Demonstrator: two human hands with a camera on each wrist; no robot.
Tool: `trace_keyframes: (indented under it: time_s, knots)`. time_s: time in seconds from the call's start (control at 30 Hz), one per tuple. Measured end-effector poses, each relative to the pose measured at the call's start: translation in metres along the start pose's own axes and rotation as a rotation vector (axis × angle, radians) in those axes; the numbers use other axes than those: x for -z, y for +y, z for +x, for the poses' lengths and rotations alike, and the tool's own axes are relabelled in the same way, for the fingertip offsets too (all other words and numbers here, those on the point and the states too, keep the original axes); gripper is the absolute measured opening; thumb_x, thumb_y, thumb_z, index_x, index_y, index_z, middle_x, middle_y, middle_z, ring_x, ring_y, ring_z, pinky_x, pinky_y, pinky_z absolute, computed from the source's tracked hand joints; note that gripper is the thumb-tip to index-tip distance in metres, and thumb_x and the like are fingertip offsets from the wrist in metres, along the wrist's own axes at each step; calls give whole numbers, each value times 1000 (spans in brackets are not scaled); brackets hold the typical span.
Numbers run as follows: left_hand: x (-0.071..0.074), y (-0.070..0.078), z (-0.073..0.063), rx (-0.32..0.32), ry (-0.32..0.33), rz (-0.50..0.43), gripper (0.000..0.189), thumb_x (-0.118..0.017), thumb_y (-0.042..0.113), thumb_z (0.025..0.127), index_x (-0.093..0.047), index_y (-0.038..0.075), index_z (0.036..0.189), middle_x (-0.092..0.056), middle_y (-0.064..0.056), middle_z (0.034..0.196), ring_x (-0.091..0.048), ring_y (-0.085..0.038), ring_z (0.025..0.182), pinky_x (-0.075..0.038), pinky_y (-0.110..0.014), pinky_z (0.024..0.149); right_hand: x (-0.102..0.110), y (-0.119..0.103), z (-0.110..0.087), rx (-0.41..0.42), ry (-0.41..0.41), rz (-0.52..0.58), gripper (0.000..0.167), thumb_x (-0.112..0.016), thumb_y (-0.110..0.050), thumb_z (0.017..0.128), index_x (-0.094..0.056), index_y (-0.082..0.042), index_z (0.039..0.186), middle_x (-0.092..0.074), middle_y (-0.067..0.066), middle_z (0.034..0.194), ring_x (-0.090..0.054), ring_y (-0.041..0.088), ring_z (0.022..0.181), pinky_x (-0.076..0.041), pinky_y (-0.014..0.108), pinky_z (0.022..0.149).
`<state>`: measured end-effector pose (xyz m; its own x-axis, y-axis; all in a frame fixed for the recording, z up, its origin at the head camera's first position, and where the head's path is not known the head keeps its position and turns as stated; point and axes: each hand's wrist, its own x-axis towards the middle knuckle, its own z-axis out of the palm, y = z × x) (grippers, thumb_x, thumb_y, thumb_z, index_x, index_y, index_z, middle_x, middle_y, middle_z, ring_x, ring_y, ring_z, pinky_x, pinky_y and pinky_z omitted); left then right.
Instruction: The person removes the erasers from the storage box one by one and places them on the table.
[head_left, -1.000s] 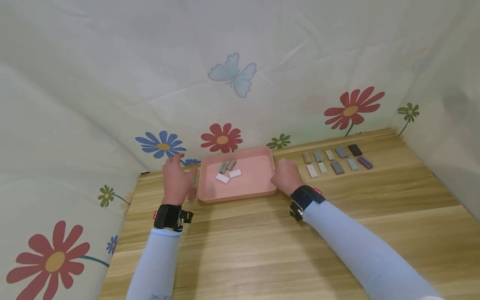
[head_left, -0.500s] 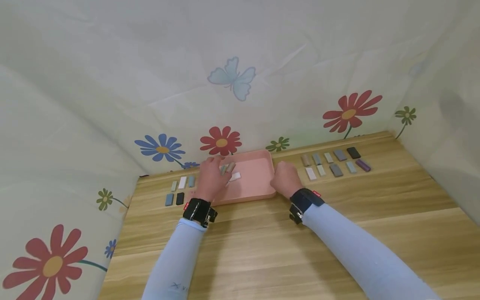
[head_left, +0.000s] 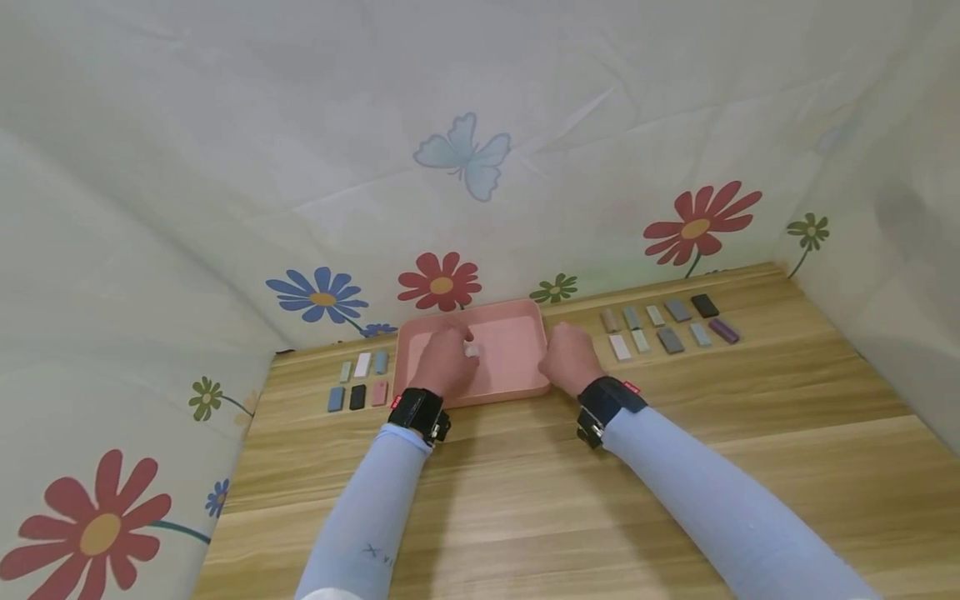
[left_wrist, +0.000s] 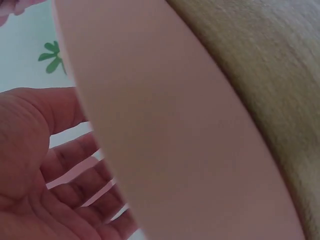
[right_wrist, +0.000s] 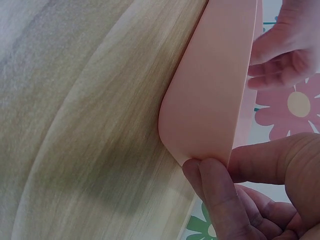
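A shallow pink tray lies against the back of the table. My left hand reaches into its left part, palm down, with thumb and fingers apart around a small white block. The left wrist view shows that hand with its fingers spread and the fingertips hidden behind the tray wall. Other blocks in the tray are covered by the hand. At the tray's right side, my right hand pinches the rim. The right wrist view shows thumb and fingers meeting on the tray's corner.
Left of the tray are two short rows of small blocks, among them a black block and a pink block. Two longer rows sit to the right, including a purple block. A flowered cloth hangs behind the table.
My left hand has moved right, from beside the tray's left edge into the tray, over the blocks there. The left-hand rows of blocks are uncovered. My right hand stays on the rim.
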<state>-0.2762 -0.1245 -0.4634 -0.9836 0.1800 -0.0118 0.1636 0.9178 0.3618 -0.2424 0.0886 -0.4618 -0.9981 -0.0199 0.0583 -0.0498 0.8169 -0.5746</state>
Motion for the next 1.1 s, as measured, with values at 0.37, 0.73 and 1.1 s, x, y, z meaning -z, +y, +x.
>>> trace_keyframes:
  time_s: [0.37, 0.73, 1.1]
  knots:
    - [-10, -6, 8, -2, -51, 43, 35, -61, 15, 83, -56, 10, 117, -56, -7, 126, -53, -20, 103, -45, -34, 93, 1, -2, -2, -7, 4, 8, 26, -62, 0, 68, -46, -10, 51, -40, -1, 51, -43, 18, 51, -32, 27, 45]
    - [-10, 2, 0, -27, -59, 50, 14, -66, 11, 78, -70, 9, 92, -39, -7, 147, -37, -28, 134, -41, -36, 102, 0, -1, -2, -25, -2, 14, 25, -63, -1, 69, -48, -10, 52, -39, -2, 51, -43, 18, 51, -31, 27, 45]
    - [-5, 0, -16, -90, -53, -22, 12, -77, 16, 71, -72, 11, 80, -30, -6, 153, -27, -32, 140, -46, -36, 90, -2, 1, 1, -25, -8, -1, 21, -63, -3, 70, -50, -9, 54, -45, 1, 54, -47, 20, 55, -35, 27, 47]
